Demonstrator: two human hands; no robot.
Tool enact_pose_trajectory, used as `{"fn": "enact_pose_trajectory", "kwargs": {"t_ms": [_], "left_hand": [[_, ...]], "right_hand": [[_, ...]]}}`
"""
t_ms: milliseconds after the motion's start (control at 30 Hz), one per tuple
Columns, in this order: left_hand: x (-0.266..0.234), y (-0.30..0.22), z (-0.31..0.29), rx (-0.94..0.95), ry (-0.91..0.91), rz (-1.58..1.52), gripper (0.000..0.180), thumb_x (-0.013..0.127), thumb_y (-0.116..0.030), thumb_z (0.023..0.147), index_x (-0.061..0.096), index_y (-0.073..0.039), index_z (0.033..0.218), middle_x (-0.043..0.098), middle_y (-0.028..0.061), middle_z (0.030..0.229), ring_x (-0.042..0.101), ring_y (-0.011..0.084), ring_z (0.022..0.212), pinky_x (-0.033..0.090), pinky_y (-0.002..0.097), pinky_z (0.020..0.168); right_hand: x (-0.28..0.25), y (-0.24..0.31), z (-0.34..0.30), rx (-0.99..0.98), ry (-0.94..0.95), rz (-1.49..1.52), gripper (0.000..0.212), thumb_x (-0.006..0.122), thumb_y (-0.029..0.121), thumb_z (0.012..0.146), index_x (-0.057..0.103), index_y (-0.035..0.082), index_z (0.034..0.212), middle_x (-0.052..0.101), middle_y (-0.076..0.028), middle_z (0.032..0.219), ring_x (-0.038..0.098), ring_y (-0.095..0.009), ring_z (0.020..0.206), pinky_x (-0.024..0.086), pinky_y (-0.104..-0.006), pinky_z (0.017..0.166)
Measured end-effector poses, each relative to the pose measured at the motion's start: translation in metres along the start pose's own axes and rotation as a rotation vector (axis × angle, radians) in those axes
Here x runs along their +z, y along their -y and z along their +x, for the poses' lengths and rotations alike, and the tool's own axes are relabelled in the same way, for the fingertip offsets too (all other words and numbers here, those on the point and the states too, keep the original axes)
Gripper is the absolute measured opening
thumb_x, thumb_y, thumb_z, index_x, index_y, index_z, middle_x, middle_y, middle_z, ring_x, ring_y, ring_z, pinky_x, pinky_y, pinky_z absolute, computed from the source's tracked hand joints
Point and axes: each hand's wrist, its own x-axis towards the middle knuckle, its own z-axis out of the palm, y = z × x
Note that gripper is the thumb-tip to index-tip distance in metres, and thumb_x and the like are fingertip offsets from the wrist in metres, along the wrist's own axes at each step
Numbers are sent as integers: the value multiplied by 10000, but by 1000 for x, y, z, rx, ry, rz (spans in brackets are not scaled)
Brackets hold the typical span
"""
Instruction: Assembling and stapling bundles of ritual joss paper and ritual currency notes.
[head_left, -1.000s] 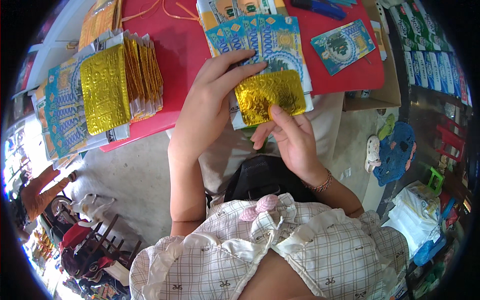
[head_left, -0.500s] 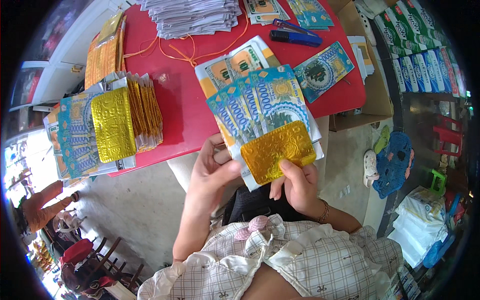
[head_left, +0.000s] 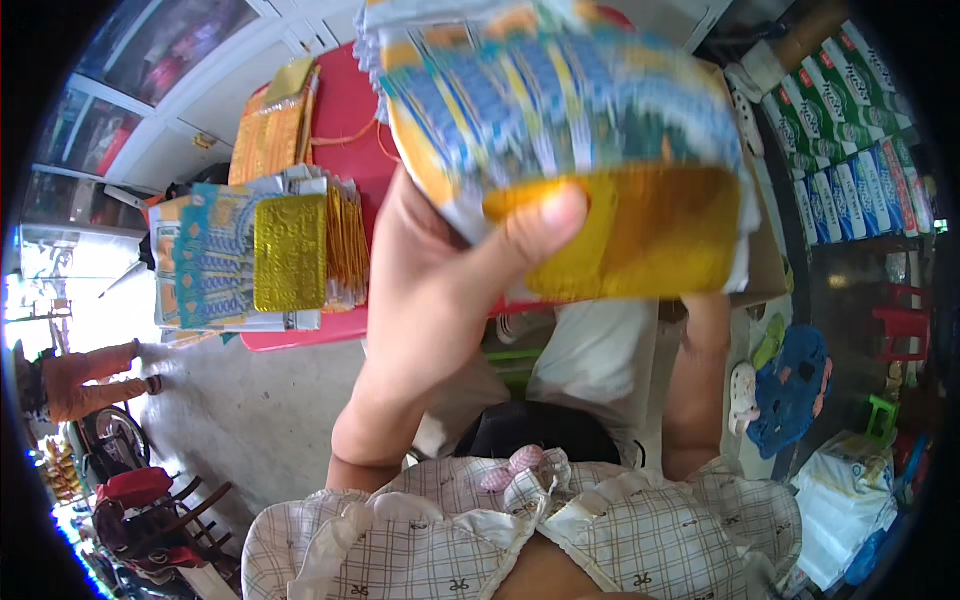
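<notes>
Raised close before me is a fanned set of paper notes (head_left: 590, 110), blue and white with yellow-orange edges, blurred by motion. A shiny gold card (head_left: 660, 235) lies across its lower front. My left hand (head_left: 440, 270) grips the set at its lower left, thumb pressed over the gold card and the other fingers behind. My right hand is hidden behind the set; only its wrist and forearm (head_left: 700, 380) show below. To the left, a stack of similar finished-looking sets (head_left: 205, 260), topped by another gold card (head_left: 290, 250), sits at the table's edge.
The red table (head_left: 350, 110) carries a banded orange paper bundle (head_left: 275, 130) at the far left and orange string (head_left: 345, 141). A cardboard box (head_left: 765, 270) stands to the right, partly covered by the raised notes. Blue matting (head_left: 790, 390) and clogs (head_left: 742, 395) lie on the floor.
The note set has come up much closer to me, hiding the table's middle. My left thumb has moved onto the gold card, and my right hand has gone behind the set.
</notes>
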Motion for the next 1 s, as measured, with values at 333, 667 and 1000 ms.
{"fn": "enact_pose_trajectory", "kwargs": {"t_ms": [333, 667, 1000], "left_hand": [[3, -4, 112, 245, -2, -63, 263, 729, -16, 910, 625, -16, 1152, 725, 74, 1074, 687, 126, 956, 549, 282, 840], [18, -44, 182, 681, -32, -74, 291, 679, 28, 921, 575, 4, 1192, 697, 124, 1129, 705, 206, 1022, 589, 362, 913], [10, -49, 178, 775, -120, -56, 348, 743, -42, 919, 559, -26, 1214, 684, 57, 1109, 653, 113, 978, 512, 267, 876]], "right_hand": [[9, 0, 90, -48, 92, -23, 344, 738, 227, 906, 633, 63, 1189, 670, -149, 1042, 610, -327, 1054, 426, -423, 961], [-30, 85, 199, -332, 213, 1129, 438, 673, 211, 993, 501, -42, 1306, 679, -178, 1083, 660, -181, 848, 541, -332, 833], [-47, 107, 232, -354, 431, 1011, 387, 726, 93, 939, 550, -50, 1252, 704, -166, 1047, 681, -162, 836, 562, -300, 787]]}}
